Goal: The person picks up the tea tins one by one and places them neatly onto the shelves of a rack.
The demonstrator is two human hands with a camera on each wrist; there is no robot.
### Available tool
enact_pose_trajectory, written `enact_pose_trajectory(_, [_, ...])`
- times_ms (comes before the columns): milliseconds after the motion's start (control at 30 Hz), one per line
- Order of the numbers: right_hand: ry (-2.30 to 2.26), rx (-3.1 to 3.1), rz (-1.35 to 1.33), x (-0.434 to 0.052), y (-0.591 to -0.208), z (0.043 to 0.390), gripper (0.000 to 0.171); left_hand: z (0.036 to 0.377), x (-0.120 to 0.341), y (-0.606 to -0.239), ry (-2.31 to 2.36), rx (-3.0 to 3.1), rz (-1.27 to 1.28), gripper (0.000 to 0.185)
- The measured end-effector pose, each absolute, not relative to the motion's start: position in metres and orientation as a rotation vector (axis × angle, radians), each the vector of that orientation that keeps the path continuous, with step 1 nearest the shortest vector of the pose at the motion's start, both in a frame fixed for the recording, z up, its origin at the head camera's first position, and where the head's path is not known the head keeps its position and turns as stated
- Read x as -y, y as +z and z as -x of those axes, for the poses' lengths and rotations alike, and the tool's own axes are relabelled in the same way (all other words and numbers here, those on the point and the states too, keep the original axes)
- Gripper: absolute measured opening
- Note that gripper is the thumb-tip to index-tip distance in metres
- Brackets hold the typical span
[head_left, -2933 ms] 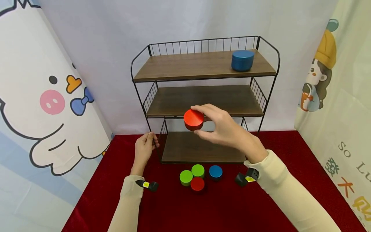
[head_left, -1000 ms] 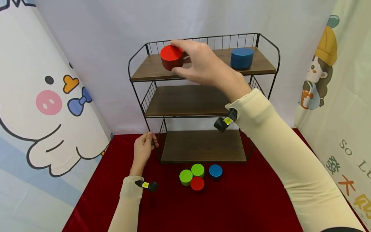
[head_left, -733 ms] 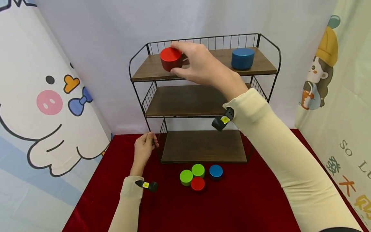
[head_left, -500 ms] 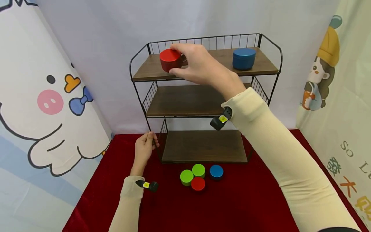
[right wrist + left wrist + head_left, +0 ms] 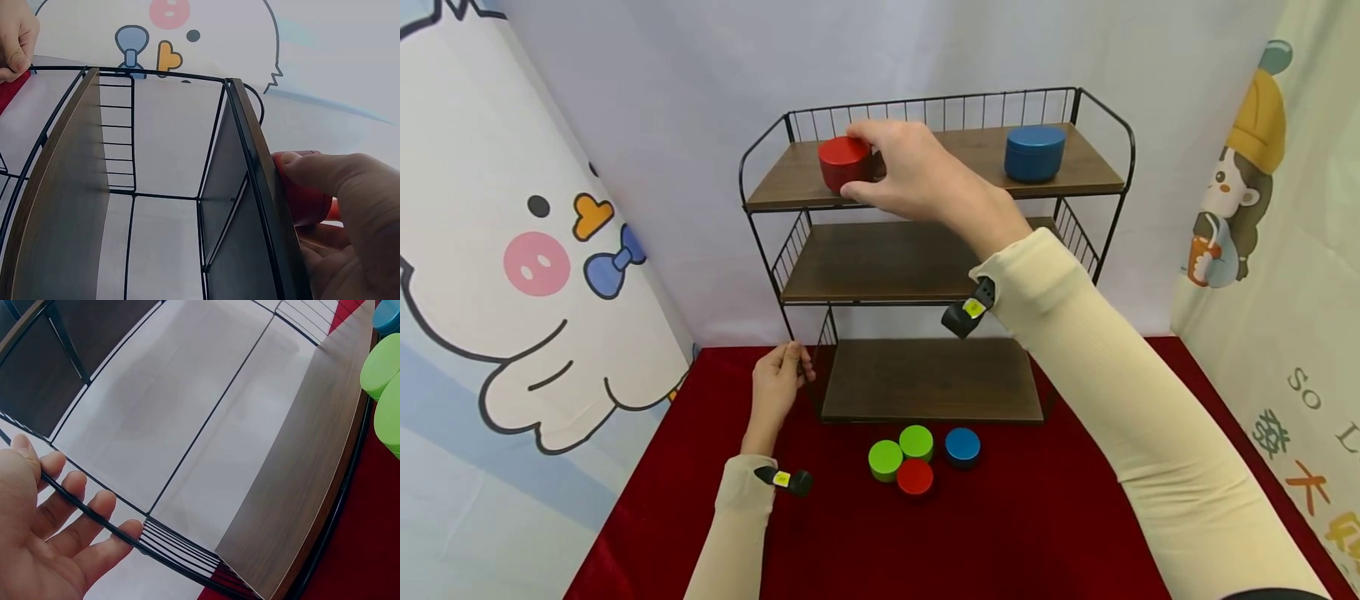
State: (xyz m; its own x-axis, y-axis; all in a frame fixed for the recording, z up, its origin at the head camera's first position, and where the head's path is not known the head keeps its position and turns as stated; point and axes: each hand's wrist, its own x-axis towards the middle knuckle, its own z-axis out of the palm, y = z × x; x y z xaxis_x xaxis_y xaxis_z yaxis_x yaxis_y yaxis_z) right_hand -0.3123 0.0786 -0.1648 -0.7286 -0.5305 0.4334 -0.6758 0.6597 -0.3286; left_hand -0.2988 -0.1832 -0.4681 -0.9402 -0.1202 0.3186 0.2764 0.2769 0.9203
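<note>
Blue tin (image 5: 1034,153) on top shelf; four small tins (image 5: 916,457) on red cloth (image 5: 1037,533).

Head camera looks forward and down at the whole shelf rack (image 5: 925,250) from mid distance. Left wrist camera sits close against the rack's lower left frame (image 5: 187,550). Right wrist camera views the rack's top shelf (image 5: 262,206) edge-on, close. All three share the rack.

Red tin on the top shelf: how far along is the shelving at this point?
Done: the blue tin stands on the top shelf. In hand: the right hand grips the red tin, which sits on that shelf's left end, while the left hand holds the rack's front leg. Left: four small tins, two green, one red, one blue, wait on the red cloth; the lower shelves hold nothing.
</note>
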Motion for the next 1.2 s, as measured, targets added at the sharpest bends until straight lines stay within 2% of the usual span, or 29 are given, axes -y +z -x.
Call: enact_pose_trajectory(1200, [0.784, 2.692, -0.984, -0.0841, -0.1577, 0.3178, 0.053, 0.2971, 0.1822, -0.4664, -1.677, 2.246, 0.118, 0.051])
